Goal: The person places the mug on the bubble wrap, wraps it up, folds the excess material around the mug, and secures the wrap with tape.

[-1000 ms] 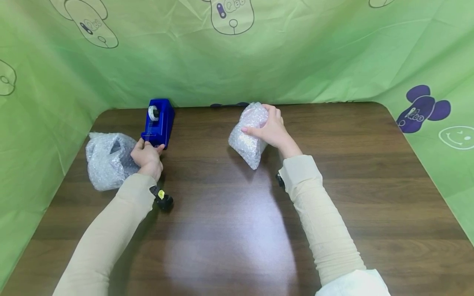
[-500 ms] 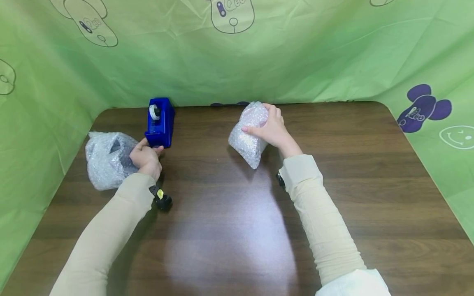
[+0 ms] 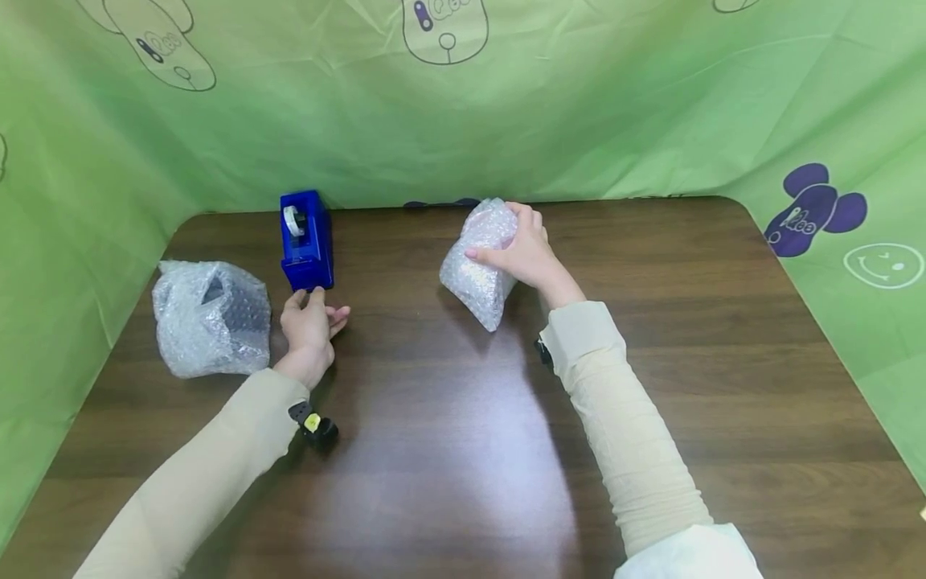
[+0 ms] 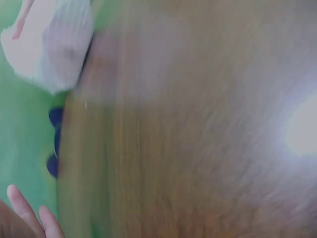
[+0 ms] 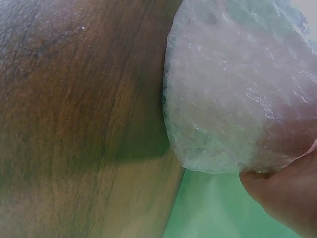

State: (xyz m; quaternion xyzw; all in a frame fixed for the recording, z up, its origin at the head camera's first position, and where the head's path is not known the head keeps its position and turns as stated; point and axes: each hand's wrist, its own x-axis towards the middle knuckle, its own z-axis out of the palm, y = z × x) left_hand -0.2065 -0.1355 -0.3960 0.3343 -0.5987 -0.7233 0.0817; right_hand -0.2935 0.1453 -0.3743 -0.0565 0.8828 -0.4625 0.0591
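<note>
My right hand (image 3: 531, 253) grips a bubble-wrapped bundle (image 3: 479, 261) near the back of the table, thumb over its front face and fingers behind. In the right wrist view the clear wrap (image 5: 223, 89) fills the upper right, with the thumb (image 5: 282, 193) against its lower side. What lies inside the wrap cannot be made out. A blue tape dispenser (image 3: 307, 241) with a white roll stands at the back left. Just in front of it is my left hand (image 3: 309, 331), fingers loosely extended and holding nothing; whether the fingertips touch the dispenser cannot be told.
A larger bubble-wrapped bundle (image 3: 210, 326) sits left of my left hand. The brown wooden table (image 3: 448, 450) ends at a green printed cloth (image 3: 579, 104) that hangs behind and at both sides.
My left hand has moved right and slightly towards me, away from the larger bundle. The dispenser was turned a little more upright in view earlier on. My right hand keeps its grip.
</note>
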